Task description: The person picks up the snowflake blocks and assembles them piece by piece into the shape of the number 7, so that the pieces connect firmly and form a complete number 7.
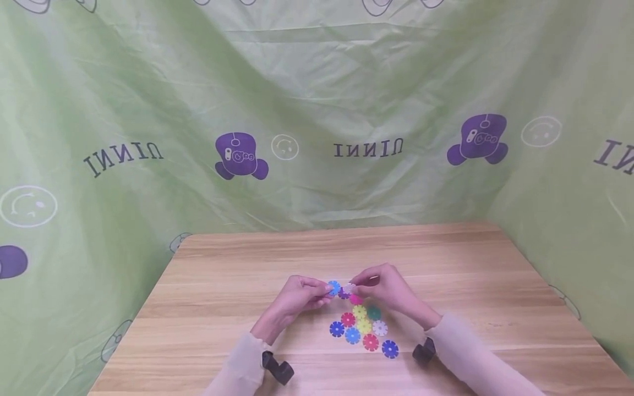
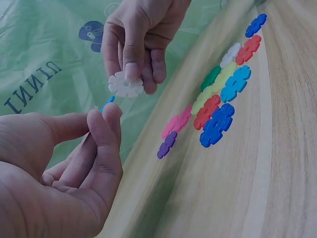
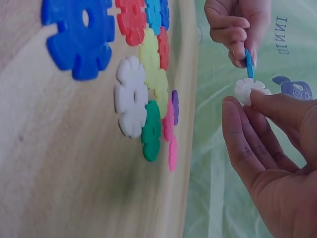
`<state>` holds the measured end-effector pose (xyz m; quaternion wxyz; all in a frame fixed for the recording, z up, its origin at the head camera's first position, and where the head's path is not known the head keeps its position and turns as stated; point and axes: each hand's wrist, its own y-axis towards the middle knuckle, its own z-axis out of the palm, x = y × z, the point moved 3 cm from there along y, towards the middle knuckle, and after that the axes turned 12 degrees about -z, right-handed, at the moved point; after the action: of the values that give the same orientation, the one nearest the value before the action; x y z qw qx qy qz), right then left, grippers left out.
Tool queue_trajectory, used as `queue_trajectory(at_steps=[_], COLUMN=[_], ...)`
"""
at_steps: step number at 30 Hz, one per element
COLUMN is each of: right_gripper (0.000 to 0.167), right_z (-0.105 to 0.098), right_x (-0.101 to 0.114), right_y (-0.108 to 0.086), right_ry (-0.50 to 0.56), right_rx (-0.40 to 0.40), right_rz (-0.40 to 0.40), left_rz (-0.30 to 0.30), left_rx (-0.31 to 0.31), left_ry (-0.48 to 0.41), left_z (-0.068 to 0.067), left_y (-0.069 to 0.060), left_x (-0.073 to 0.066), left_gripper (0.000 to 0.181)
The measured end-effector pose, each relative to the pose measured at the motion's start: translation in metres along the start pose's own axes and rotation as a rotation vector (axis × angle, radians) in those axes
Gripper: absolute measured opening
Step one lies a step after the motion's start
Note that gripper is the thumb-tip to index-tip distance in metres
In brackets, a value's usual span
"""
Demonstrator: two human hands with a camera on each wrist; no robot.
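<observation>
One light-blue disc [image 1: 334, 286]: left grip [image 1: 296, 297] | white disc [image 2: 120, 87]: right grip [image 1: 389, 289] (between fingertips)

white notched disc [image 2: 120, 89] — pinched aloft, near a light-blue disc [image 3: 249, 65], also pinched

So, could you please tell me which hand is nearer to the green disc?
Right. The right hand is close by, raised slightly to the right of the green disc; the left hand is farther off, to its left.

Cream sleeves [image 1: 239, 360] meet black wrist devices [image 1: 277, 368].
</observation>
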<state>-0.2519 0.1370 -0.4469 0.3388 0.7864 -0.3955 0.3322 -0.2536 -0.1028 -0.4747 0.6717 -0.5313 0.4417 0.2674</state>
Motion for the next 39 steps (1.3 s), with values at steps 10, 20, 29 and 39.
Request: queue_trajectory(at_steps=[10, 20, 29, 39], right_gripper=[0.007, 0.008, 0.007, 0.004], right_z=[0.004, 0.007, 0.015, 0.025], right_x=[-0.001, 0.004, 0.006, 0.009], right_y=[0.003, 0.0, -0.002, 0.001], right_ry=[-0.035, -0.046, -0.021, -0.026], right_rx=[0.002, 0.003, -0.008, -0.027], right_rz=[-0.015, -0.054, -0.055, -0.098], left_rz=[0.011, 0.019, 0.035, 0.036], left_rx=[-0.014, -0.028, -0.083, -0.126], left_ry=[0.016, 0.01, 0.021, 0.042], left_z=[0.004, 0.013, 0.013, 0.009], left_y=[0.002, 0.002, -0.005, -0.008], left_x=[0.002, 0.004, 0.003, 0.004], left_gripper=[0.022, 0.019, 0.016, 0.013])
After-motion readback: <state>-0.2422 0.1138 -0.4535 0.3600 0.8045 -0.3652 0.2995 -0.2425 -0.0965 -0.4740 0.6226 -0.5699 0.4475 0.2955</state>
